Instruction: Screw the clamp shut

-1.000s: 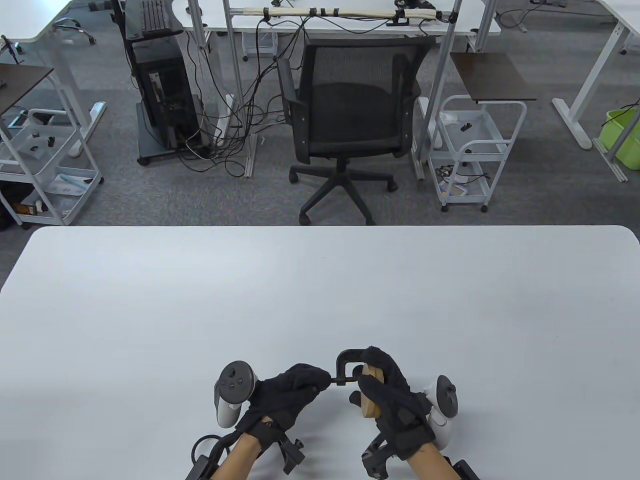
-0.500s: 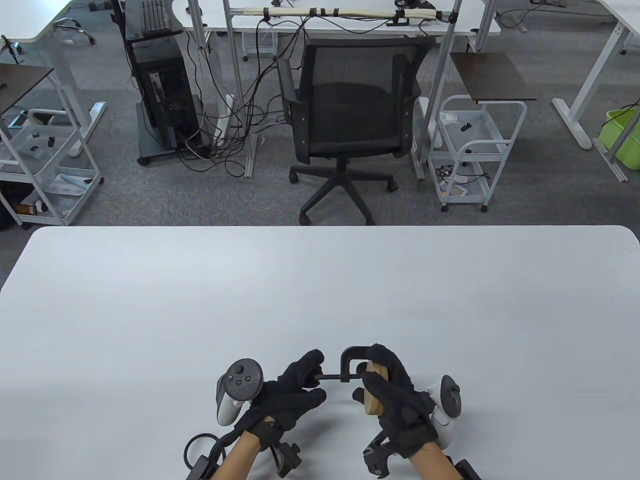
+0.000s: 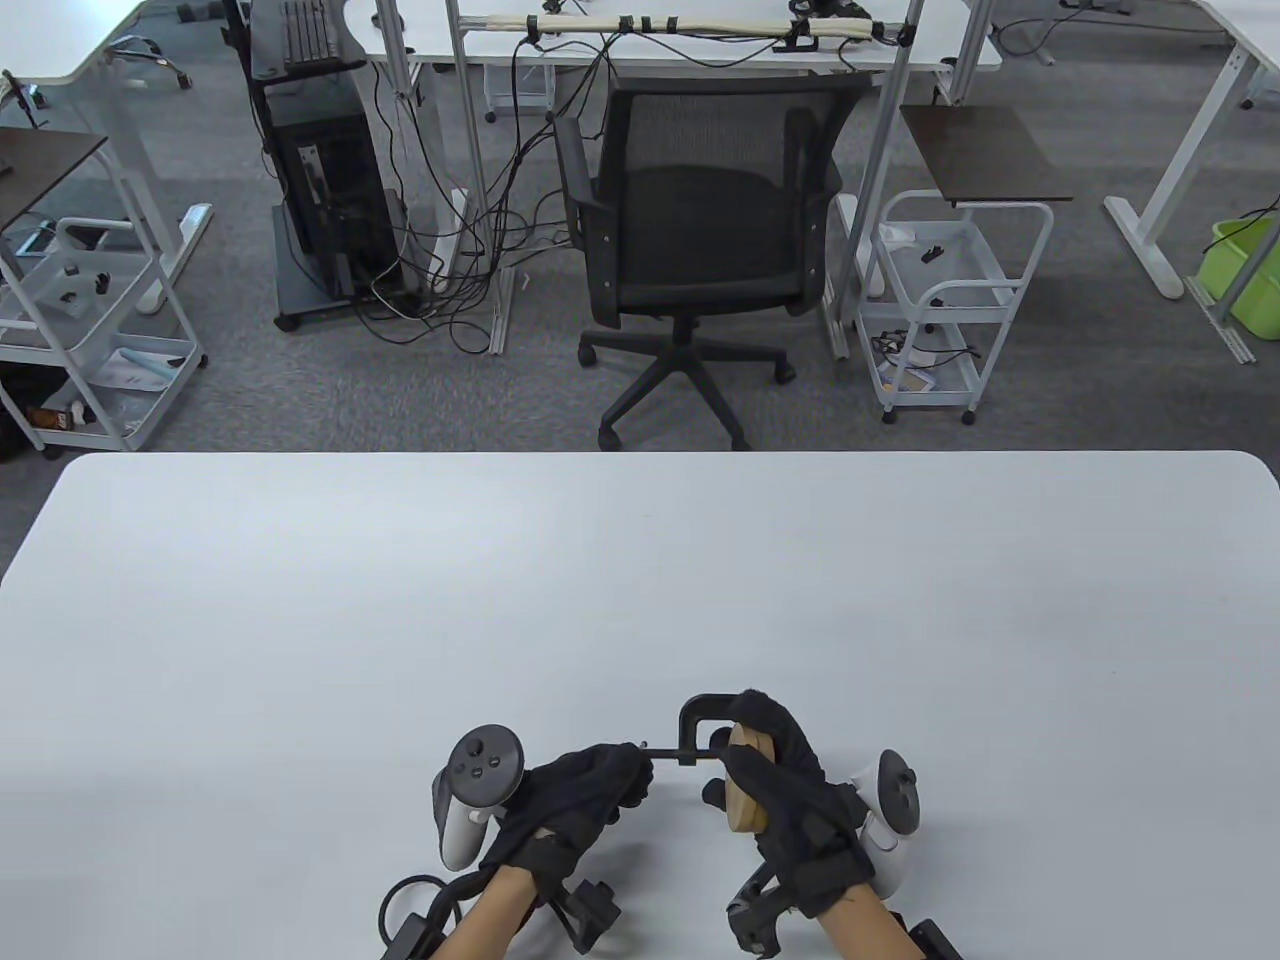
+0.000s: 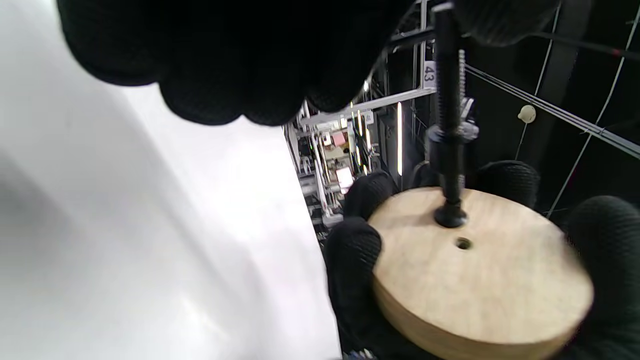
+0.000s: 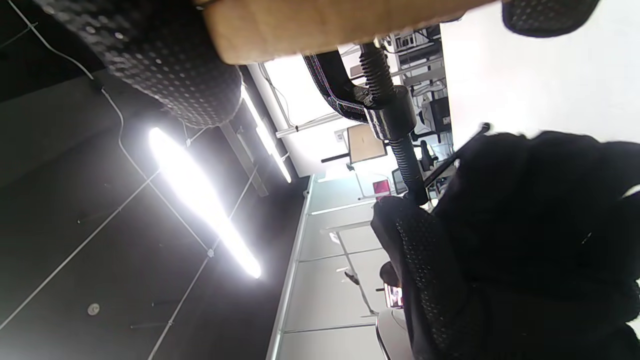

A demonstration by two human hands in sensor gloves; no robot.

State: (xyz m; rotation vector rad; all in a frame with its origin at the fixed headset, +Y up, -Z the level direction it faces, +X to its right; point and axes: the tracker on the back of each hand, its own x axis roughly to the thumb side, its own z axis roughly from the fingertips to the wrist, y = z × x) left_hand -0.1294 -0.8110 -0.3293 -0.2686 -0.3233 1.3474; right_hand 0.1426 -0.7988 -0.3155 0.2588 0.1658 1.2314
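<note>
Gripping wooden disc (image 3: 745, 790) inside black clamp (image 3: 700, 730) with right hand (image 3: 790, 800), low centre of table frame, above counter (image 3: 640, 600). Pinching end of screw (image 4: 448, 125) with left hand (image 3: 585, 795), fingers curled round it. Screw pad already touching disc face in left wrist frame. Risking: pad skating off-centre, disc tilting out of clamp, glove fabric slipping on thin handle.

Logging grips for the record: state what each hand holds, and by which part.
Left hand grips the black metal C-clamp by its screw handle end; right hand holds the round wooden disc by its rim.
</note>
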